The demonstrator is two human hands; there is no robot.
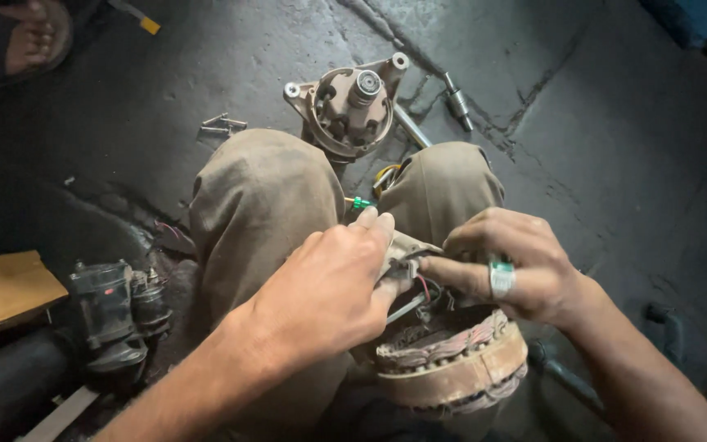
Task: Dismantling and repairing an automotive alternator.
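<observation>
The left hand (329,286) is curled closed, its fingertips pinching a small metal part (407,250) held above the wound coil ring (452,360) that rests in the person's lap between the knees. The right hand (517,266), wearing a ring with a green stone (501,277), is partly closed, its forefinger and thumb gripping the same metal part from the other side, with thin wires (425,288) running down to the coil ring. On the floor (615,164) beyond the knees lie a round metal housing (352,106), a socket bit (457,100) and loose bolts (222,125).
</observation>
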